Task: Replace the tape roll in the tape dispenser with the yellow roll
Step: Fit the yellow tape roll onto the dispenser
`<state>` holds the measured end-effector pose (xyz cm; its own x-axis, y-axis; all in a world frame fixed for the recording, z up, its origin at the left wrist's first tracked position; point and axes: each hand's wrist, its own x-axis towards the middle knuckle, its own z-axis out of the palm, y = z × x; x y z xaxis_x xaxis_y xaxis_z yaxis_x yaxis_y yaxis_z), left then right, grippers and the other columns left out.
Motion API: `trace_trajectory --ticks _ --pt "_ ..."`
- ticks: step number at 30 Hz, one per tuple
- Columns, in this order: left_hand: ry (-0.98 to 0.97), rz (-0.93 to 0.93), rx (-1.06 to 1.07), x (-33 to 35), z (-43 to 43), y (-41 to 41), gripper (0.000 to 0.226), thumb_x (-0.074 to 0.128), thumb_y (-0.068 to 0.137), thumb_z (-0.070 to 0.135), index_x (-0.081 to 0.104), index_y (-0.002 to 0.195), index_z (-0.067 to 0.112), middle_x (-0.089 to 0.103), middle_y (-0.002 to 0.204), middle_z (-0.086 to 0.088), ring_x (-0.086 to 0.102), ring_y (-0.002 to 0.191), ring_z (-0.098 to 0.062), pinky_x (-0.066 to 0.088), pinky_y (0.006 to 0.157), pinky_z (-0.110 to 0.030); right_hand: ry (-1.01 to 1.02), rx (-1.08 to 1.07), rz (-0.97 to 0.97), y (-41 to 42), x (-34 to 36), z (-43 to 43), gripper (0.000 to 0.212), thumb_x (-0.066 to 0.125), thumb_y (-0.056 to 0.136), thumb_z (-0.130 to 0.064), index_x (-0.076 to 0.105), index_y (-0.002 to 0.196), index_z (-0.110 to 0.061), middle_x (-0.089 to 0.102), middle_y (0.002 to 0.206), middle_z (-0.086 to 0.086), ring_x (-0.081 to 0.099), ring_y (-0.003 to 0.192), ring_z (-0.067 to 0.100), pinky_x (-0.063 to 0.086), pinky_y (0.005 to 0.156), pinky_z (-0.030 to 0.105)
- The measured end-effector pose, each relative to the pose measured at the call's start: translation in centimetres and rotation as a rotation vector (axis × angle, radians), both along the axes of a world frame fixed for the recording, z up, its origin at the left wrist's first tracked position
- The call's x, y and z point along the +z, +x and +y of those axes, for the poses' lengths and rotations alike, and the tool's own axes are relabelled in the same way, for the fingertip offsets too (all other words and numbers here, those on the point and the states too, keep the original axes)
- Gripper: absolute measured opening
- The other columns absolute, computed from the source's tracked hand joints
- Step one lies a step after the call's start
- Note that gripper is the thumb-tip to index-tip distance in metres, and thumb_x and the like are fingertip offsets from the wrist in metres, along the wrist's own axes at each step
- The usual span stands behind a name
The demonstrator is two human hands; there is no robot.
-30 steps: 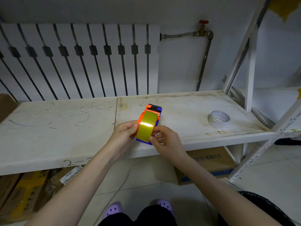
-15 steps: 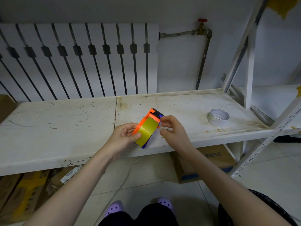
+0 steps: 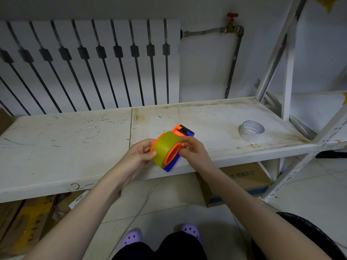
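Observation:
The yellow roll (image 3: 166, 147) sits inside the orange and blue tape dispenser (image 3: 179, 133), held in the air just above the front edge of the white shelf (image 3: 75, 139). My left hand (image 3: 139, 153) grips the roll and dispenser from the left, thumb on the yellow tape. My right hand (image 3: 195, 152) pinches the dispenser's right side near its orange rim. The dispenser's blue base pokes out below the roll. A white tape roll (image 3: 251, 130) lies flat on the shelf to the right, apart from both hands.
A white radiator (image 3: 90, 62) and a pipe with a red valve (image 3: 232, 15) stand behind the shelf. A slanted rack post (image 3: 287, 72) rises at right. Cardboard boxes (image 3: 242, 180) sit under the shelf. A black bin (image 3: 309, 233) is at lower right.
The dispenser has been turned so the roll's orange side faces right and down. My right hand shifted from the dispenser's top end to its right side. My left hand keeps its hold.

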<state>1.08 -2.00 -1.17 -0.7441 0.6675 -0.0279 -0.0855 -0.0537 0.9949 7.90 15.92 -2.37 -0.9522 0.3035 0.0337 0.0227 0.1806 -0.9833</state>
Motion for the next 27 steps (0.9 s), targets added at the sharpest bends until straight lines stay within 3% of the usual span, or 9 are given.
trace_trajectory --ticks 2,4,9,13,16,19,22,27 --pt "-0.052 -0.018 0.006 -0.1 0.1 -0.1 0.039 0.05 0.065 -0.001 0.062 0.101 0.008 0.066 0.094 -0.008 0.062 0.086 -0.016 0.051 0.074 -0.022 0.027 -0.047 0.031 -0.2 -0.2 -0.2 0.032 0.053 0.086 0.003 0.057 0.116 -0.009 0.062 0.111 0.007 0.059 0.103 0.019 0.052 0.086 0.028" --pt "-0.109 -0.023 0.026 -0.4 0.3 -0.2 0.046 0.047 0.058 -0.005 0.062 0.099 0.01 0.065 0.094 -0.011 0.06 0.086 -0.022 0.049 0.073 -0.029 0.05 -0.059 0.044 -0.6 -0.5 -0.3 0.033 0.05 0.086 0.004 0.059 0.115 -0.009 0.062 0.118 0.009 0.059 0.109 0.021 0.052 0.092 0.034" --pt "-0.166 0.001 0.112 -1.1 0.8 -0.1 0.044 0.045 0.062 -0.015 0.063 0.096 0.008 0.063 0.09 -0.017 0.058 0.082 -0.027 0.045 0.071 -0.036 0.138 -0.061 0.021 -1.0 -1.2 -1.2 0.039 0.047 0.086 0.001 0.059 0.12 -0.013 0.062 0.124 0.006 0.057 0.114 0.019 0.05 0.095 0.035" --pt "-0.235 -0.046 0.187 -1.0 1.4 -0.2 0.044 0.044 0.05 -0.001 0.06 0.09 0.008 0.061 0.082 -0.013 0.055 0.077 -0.026 0.042 0.066 -0.032 0.16 -0.076 0.039 -1.0 -1.3 -1.6 0.032 0.045 0.092 -0.008 0.061 0.118 -0.017 0.061 0.125 0.002 0.054 0.113 0.014 0.044 0.092 0.025" --pt "-0.273 -0.079 0.172 -1.0 1.6 -0.5 0.026 0.063 0.068 0.016 0.06 0.093 0.009 0.064 0.089 -0.011 0.059 0.085 -0.025 0.047 0.073 -0.036 0.256 -0.065 0.075 -0.9 -1.2 -2.0 0.027 0.047 0.095 -0.018 0.063 0.116 -0.018 0.065 0.119 0.001 0.056 0.108 0.013 0.042 0.085 0.018" --pt "-0.349 0.016 0.153 -1.2 1.4 -0.7 0.051 0.076 0.062 0.037 0.063 0.103 0.01 0.069 0.101 -0.012 0.065 0.093 -0.026 0.051 0.085 -0.042 0.294 -0.061 0.105 -0.8 -0.8 -2.3 0.023 0.052 0.093 -0.019 0.066 0.111 -0.015 0.068 0.109 0.001 0.06 0.101 0.014 0.046 0.083 0.019" --pt "-0.355 0.02 0.133 -0.9 1.3 -0.7 0.049 0.079 0.062 0.03 0.064 0.106 0.012 0.07 0.099 -0.01 0.064 0.092 -0.024 0.051 0.082 -0.037 0.223 -0.138 0.092 -0.8 -0.6 -1.9 0.023 0.055 0.091 -0.019 0.064 0.11 -0.011 0.067 0.108 0.003 0.062 0.096 0.012 0.052 0.086 0.028" --pt "-0.324 0.062 0.167 -0.7 1.3 0.4 0.033 0.076 0.073 0.007 0.065 0.104 0.006 0.07 0.095 -0.01 0.064 0.087 -0.023 0.051 0.076 -0.034 0.382 -0.115 -0.024 -0.4 -0.2 -2.3 0.031 0.055 0.091 -0.033 0.067 0.11 -0.012 0.071 0.102 0.005 0.061 0.09 0.014 0.045 0.075 0.027"
